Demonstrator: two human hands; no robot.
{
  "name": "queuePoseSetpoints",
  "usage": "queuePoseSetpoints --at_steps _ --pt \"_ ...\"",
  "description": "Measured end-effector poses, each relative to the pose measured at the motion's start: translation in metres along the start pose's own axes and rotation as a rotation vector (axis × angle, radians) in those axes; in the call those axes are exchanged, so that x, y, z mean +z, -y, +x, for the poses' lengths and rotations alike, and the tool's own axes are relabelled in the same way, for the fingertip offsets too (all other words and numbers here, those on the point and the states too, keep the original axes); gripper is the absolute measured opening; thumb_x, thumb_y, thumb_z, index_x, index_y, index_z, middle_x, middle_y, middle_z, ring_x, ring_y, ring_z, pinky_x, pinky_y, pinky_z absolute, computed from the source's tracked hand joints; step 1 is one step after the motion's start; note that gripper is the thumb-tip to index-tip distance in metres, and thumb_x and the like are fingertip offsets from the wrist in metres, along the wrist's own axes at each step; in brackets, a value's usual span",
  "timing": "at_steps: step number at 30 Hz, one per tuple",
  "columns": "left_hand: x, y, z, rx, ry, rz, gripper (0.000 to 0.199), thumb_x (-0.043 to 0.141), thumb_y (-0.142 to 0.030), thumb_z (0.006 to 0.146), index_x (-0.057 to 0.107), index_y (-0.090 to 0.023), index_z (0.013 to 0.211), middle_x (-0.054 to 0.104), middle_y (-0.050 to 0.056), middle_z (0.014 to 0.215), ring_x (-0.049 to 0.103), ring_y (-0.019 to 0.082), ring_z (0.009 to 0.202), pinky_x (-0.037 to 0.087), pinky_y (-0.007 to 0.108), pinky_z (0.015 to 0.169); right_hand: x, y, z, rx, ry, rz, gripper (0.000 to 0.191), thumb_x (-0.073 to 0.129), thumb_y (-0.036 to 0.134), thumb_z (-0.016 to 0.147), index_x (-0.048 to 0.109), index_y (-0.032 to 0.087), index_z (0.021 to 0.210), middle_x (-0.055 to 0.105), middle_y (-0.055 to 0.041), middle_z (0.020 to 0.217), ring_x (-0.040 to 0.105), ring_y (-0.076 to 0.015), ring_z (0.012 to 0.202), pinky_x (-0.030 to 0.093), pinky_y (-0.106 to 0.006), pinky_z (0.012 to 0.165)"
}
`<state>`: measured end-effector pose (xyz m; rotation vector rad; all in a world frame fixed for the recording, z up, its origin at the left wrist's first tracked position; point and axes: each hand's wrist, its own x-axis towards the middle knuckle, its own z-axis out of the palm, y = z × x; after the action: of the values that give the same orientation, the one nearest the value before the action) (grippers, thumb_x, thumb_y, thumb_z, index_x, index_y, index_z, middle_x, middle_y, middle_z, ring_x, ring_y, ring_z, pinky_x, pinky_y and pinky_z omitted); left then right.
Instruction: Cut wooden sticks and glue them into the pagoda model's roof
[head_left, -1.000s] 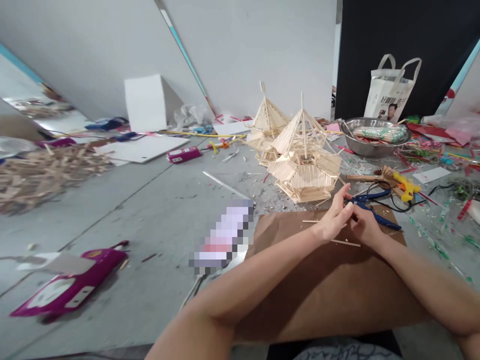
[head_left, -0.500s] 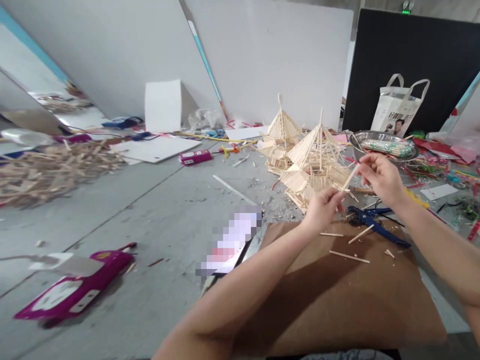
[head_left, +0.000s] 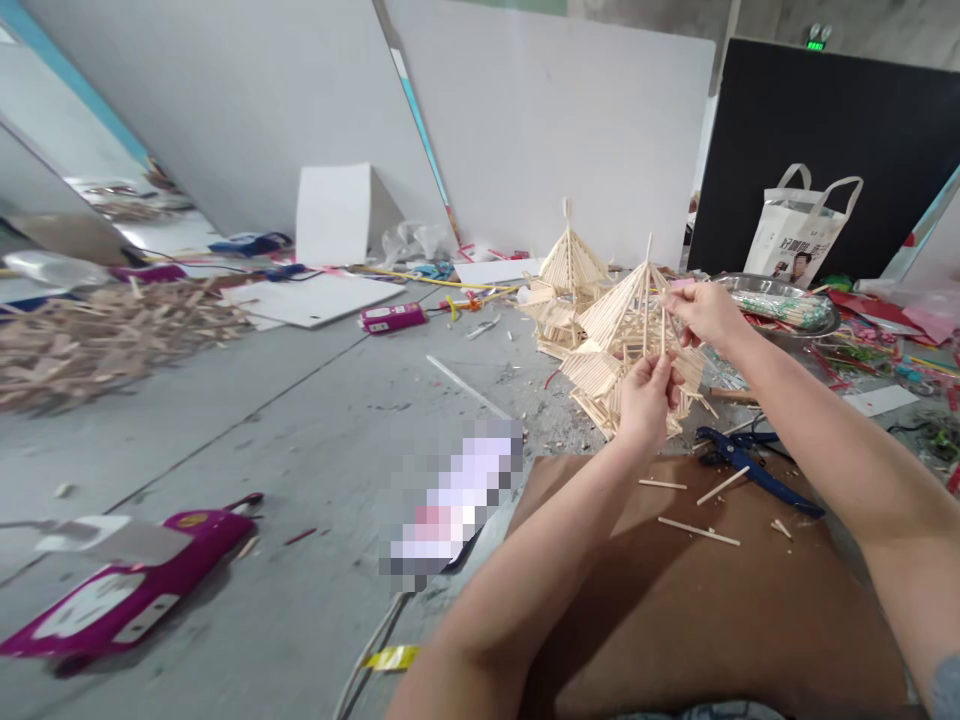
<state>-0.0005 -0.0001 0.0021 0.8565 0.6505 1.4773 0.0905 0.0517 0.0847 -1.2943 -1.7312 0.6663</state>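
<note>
Both of my hands are at the front wooden stick model (head_left: 611,312), which has a cone-shaped roof of thin sticks. My left hand (head_left: 649,392) pinches the lower end of a thin wooden stick (head_left: 664,330) that stands nearly upright against the open side of the roof. Near the stick's upper end, the fingers of my right hand (head_left: 694,308) are closed together. A second pointed stick model (head_left: 568,262) stands just behind. Blue cutting pliers (head_left: 761,468) and a few loose sticks (head_left: 697,530) lie below my hands, at the brown board (head_left: 675,610).
A pixelated phone (head_left: 457,500) lies left of the board. Magenta power strips (head_left: 142,585) and a pile of wooden pieces (head_left: 112,335) are further left. Behind my right hand are a metal bowl (head_left: 825,322) and a white bag (head_left: 795,235); scraps litter the right side.
Both hands have moved left and onto the front model, bringing the stick from a slant to nearly upright at its roof. The view has shifted slightly.
</note>
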Motion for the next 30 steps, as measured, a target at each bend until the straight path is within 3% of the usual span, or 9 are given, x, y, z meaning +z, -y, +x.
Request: queuePoseSetpoints --at_steps 3,9,15,20,30 --pt "0.0 0.0 0.001 -0.027 -0.027 -0.06 0.027 0.062 -0.037 0.069 0.05 -0.014 0.076 0.054 -0.005 0.053 0.037 0.002 0.031 0.021 0.016 0.032 0.002 0.002 0.002 0.068 0.085 0.092 0.023 0.064 0.033 0.071 0.061 0.01 0.073 0.064 -0.0048 0.067 0.044 -0.0038 0.029 0.028 -0.017 0.026" --pt "-0.005 -0.006 0.007 -0.035 -0.034 -0.085 0.033 0.066 -0.041 0.064 0.046 -0.015 0.07 0.057 -0.005 0.053 0.04 0.001 0.033 0.025 0.015 0.034 0.006 0.005 0.001 0.161 0.07 0.311 0.012 0.066 0.019 0.071 0.057 0.011 0.068 0.062 0.0003 0.055 0.036 -0.0012 0.024 0.021 -0.015 0.023" --pt "-0.01 -0.014 0.006 -0.014 -0.014 -0.087 0.035 0.067 -0.041 0.062 0.046 -0.015 0.071 0.057 -0.004 0.054 0.041 0.001 0.033 0.025 0.015 0.035 0.011 0.014 -0.009 0.243 0.068 0.439 0.012 0.058 0.009 0.075 0.055 0.013 0.064 0.062 0.0015 0.052 0.039 -0.0024 0.024 0.025 -0.015 0.022" --pt "-0.013 -0.015 0.002 0.039 0.006 -0.025 0.034 0.064 -0.043 0.065 0.048 -0.015 0.071 0.055 -0.005 0.05 0.036 0.001 0.029 0.023 0.016 0.032 0.011 0.017 -0.015 0.247 0.077 0.451 0.01 0.059 0.012 0.075 0.056 0.013 0.065 0.062 0.0016 0.055 0.04 -0.0021 0.025 0.027 -0.015 0.023" --pt "-0.016 -0.017 0.002 0.051 0.007 0.008 0.031 0.064 -0.041 0.066 0.048 -0.015 0.069 0.056 -0.004 0.052 0.039 0.002 0.03 0.025 0.016 0.032 0.019 0.016 -0.005 0.128 -0.054 0.323 0.017 0.069 0.022 0.067 0.057 0.013 0.058 0.059 0.0001 0.051 0.034 -0.0009 0.024 0.019 -0.017 0.022"
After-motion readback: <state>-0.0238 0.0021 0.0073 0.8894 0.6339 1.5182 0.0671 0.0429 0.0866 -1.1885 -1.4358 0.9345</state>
